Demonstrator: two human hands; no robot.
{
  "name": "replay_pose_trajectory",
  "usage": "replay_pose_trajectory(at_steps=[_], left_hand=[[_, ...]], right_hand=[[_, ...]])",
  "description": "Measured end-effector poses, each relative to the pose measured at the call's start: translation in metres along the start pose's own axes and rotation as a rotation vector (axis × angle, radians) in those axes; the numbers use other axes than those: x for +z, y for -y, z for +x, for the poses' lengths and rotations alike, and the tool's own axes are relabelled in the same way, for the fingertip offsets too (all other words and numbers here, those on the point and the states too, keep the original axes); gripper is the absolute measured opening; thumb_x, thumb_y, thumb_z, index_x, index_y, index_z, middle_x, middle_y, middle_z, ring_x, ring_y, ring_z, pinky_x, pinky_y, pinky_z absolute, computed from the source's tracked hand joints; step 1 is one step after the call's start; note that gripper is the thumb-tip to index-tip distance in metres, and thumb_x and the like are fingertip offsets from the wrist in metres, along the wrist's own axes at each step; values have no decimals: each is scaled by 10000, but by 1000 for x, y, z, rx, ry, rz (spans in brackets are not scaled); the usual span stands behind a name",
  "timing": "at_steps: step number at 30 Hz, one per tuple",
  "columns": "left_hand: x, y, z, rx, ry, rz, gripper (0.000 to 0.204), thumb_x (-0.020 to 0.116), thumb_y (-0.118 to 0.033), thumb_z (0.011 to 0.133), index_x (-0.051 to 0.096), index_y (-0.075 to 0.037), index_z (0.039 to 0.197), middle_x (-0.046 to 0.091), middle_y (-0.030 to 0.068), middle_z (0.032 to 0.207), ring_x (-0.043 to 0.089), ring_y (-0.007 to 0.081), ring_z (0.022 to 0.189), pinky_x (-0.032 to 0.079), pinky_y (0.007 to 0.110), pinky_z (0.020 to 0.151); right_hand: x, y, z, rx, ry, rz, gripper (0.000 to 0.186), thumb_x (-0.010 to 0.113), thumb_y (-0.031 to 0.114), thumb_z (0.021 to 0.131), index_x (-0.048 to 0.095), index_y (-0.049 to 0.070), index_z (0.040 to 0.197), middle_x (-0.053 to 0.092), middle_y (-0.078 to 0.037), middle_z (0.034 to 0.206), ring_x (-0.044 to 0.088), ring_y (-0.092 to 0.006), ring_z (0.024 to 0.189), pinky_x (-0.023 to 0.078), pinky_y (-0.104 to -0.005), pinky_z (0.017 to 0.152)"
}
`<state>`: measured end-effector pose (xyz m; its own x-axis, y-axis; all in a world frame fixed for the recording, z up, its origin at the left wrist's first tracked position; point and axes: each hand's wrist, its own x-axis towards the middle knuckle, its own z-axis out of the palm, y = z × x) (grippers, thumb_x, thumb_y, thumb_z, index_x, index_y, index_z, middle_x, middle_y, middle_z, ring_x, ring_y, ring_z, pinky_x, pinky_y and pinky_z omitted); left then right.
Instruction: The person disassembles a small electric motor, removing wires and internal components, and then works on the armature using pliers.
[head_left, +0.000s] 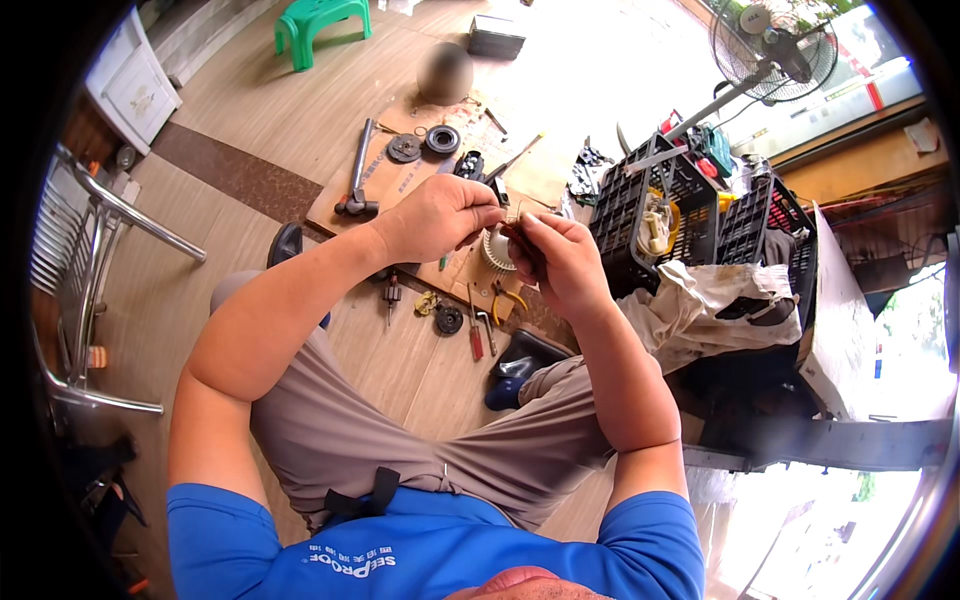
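Note:
My left hand (pixel 437 218) and my right hand (pixel 562 258) meet above a cardboard sheet (pixel 400 180) on the floor. Between the right thumb and fingers sits a small dark reddish-brown part (pixel 516 236), its kind unclear. Fine wire-like strands seem to stick up from it. The left fingertips pinch together at its near side; what they grip is too small to make out. A white finned wheel (pixel 496 250) lies beneath the hands, partly hidden. Close by on the cardboard are a black ring (pixel 442 140), a grey disc (pixel 404 148) and a hammer (pixel 361 175).
Pliers with yellow handles (pixel 508 297), a red-handled screwdriver (pixel 475 330) and a motor rotor (pixel 392 293) lie before my feet. Black crates (pixel 625 205) with tools stand right, near a fan (pixel 775 55). Left are a metal chair (pixel 130 215) and a green stool (pixel 320 22).

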<state>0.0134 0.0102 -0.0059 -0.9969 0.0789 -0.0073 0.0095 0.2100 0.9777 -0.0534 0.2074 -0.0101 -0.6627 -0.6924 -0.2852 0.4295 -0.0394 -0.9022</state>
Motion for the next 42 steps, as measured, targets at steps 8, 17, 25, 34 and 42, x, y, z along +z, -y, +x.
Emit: replay_pose_trajectory(at_steps=[8, 17, 25, 34, 42], left_hand=[[3, 6, 0, 683, -125, 447, 57, 646, -42, 846, 626, 10, 855, 631, 179, 754, 629, 310, 694, 492, 373, 637], [9, -1, -6, 157, -81, 58, 135, 614, -113, 931, 632, 10, 879, 574, 70, 639, 588, 146, 609, 462, 297, 567], [9, -5, -9, 4, -78, -84, 166, 618, -124, 933, 638, 28, 871, 589, 84, 652, 573, 132, 609, 469, 312, 573], [1, 2, -14, 752, -200, 665, 127, 645, -6, 814, 654, 5, 941, 649, 158, 802, 635, 308, 754, 508, 375, 676], [13, 0, -11, 371, -200, 227, 131, 622, -129, 939, 640, -2, 919, 617, 54, 700, 596, 126, 636, 480, 282, 589]], right_hand=[[-3, -5, 1, 9, 47, -7, 200, 602, 178, 971, 642, 9, 871, 585, -6, 685, 483, -54, 530, 356, -210, 470], [11, -6, -5, -643, -216, -785, 104, 629, 87, 927, 615, 1, 870, 579, -55, 684, 580, -195, 596, 440, -298, 537], [18, -7, -4, -1060, -237, -1156, 36, 658, 37, 873, 627, 19, 874, 592, -148, 751, 589, -310, 646, 471, -356, 560], [10, -9, -8, -175, -70, -326, 168, 630, 142, 961, 643, -11, 890, 577, 45, 721, 477, 4, 642, 364, -195, 519], [17, -5, -7, -878, -259, -954, 47, 651, 49, 884, 636, 5, 878, 600, -133, 735, 578, -290, 614, 463, -351, 569]])
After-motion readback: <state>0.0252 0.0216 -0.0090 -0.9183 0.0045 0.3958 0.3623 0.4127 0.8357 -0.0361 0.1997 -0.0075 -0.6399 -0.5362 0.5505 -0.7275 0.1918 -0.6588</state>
